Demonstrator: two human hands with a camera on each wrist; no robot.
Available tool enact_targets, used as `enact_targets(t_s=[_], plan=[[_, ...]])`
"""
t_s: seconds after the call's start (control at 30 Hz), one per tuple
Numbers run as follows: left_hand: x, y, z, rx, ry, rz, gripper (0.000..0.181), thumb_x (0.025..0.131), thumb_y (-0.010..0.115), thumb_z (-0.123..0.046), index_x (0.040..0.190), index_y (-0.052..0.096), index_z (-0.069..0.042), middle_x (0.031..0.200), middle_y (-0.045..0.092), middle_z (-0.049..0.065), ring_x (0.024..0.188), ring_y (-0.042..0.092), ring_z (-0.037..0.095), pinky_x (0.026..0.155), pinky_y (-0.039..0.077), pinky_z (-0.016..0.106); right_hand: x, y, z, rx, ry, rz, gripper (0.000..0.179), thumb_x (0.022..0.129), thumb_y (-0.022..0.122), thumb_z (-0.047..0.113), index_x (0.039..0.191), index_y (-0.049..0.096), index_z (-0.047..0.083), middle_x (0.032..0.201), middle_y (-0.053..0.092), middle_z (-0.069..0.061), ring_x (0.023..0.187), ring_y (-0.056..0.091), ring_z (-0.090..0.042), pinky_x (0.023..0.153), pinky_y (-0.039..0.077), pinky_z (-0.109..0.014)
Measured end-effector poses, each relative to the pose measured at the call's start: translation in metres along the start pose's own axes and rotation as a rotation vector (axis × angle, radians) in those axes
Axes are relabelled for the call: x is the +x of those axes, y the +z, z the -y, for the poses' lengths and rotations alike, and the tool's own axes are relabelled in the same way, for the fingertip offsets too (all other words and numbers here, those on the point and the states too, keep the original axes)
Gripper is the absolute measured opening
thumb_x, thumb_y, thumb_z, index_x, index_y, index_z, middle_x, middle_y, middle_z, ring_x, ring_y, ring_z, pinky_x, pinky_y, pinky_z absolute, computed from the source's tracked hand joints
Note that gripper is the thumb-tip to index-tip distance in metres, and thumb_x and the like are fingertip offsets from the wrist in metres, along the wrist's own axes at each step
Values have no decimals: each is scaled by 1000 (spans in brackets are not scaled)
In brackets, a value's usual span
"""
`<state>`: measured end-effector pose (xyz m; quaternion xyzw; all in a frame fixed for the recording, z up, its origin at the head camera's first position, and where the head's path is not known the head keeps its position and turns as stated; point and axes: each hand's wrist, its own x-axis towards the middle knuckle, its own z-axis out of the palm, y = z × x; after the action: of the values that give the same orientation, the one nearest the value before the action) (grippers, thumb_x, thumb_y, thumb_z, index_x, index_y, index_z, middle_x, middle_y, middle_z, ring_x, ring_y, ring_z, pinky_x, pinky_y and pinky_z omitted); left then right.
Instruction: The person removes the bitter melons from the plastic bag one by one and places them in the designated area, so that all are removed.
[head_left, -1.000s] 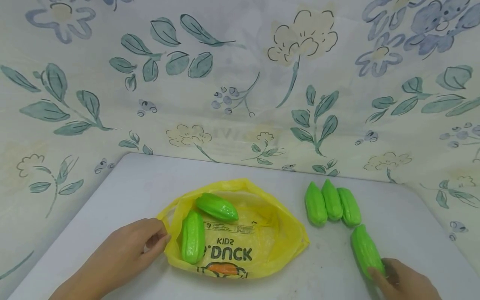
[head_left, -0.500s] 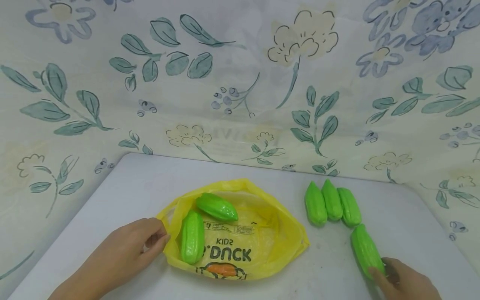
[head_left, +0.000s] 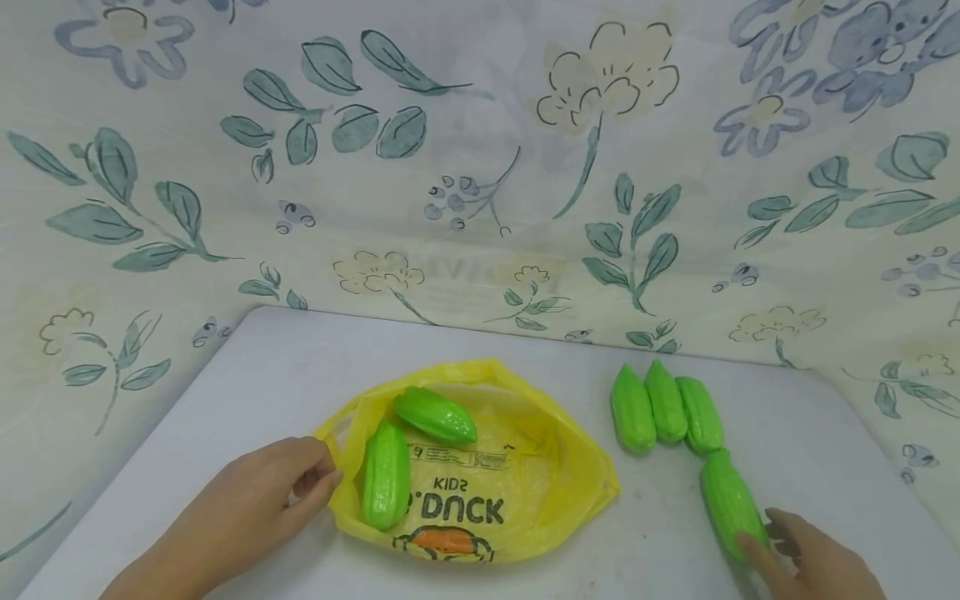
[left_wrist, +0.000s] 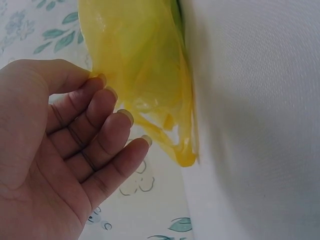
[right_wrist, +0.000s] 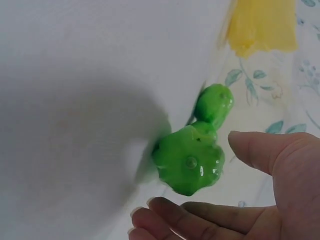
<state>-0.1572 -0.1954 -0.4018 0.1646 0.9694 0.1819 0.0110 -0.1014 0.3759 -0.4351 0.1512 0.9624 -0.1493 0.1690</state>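
My left hand (head_left: 258, 500) pinches the left edge of a yellow plastic bag (head_left: 555, 508) between thumb and index finger; the other fingers curve loosely in the left wrist view. The bag lies with its mouth open, and two glossy ribbed green gourds (head_left: 386, 479) rest inside at its left. At the right, my right hand (head_left: 813, 554) is around the near end of another green gourd (head_left: 731, 504). In the right wrist view a gap shows between the thumb, the fingers and this gourd (right_wrist: 187, 162). The gourd lies on the table, its far tip against the row behind.
Three more green gourds (head_left: 666, 408) lie side by side behind the right hand's gourd. The white table (head_left: 300, 350) ends at a floral cloth (head_left: 480, 167) hanging behind it and at the sides.
My right fingers have spread away from the gourd they held, which has shifted very slightly. The left hand and the bag have hardly moved.
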Motion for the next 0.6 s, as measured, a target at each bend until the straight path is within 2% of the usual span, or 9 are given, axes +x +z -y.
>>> enact_targets(t_s=[0.07, 0.23, 0.5, 0.6], plan=[[0, 0, 0, 0, 1, -2, 14, 95, 75, -23, 91, 62, -27, 80, 52, -17, 76, 48, 4, 70, 51, 26, 0, -1, 3, -7, 2, -10, 110, 91, 56, 79, 137, 46, -20, 118, 66, -32, 102, 65, -50, 81, 55, -62], [-1, 1, 0, 1, 6, -17, 15, 95, 76, -22, 91, 62, -27, 79, 51, -18, 76, 48, 4, 68, 50, 25, -3, -5, 11, -45, 28, -28, 110, 91, 58, 78, 138, 43, -20, 125, 60, -37, 112, 57, -58, 88, 51, -67], [-2, 1, -1, -2, 11, -27, 15, 94, 76, -22, 90, 62, -27, 79, 51, -17, 75, 48, 4, 68, 50, 25, -10, -18, 34, -97, -17, -49, 109, 92, 55, 78, 145, 40, -16, 135, 52, -40, 121, 49, -62, 94, 46, -72], [-2, 1, -1, 0, 17, -34, 16, 94, 75, -21, 89, 62, -27, 78, 51, -17, 74, 48, 4, 67, 50, 26, -13, -21, 45, -97, -46, -81, 105, 93, 57, 75, 148, 41, -13, 139, 51, -39, 124, 48, -61, 96, 44, -72]])
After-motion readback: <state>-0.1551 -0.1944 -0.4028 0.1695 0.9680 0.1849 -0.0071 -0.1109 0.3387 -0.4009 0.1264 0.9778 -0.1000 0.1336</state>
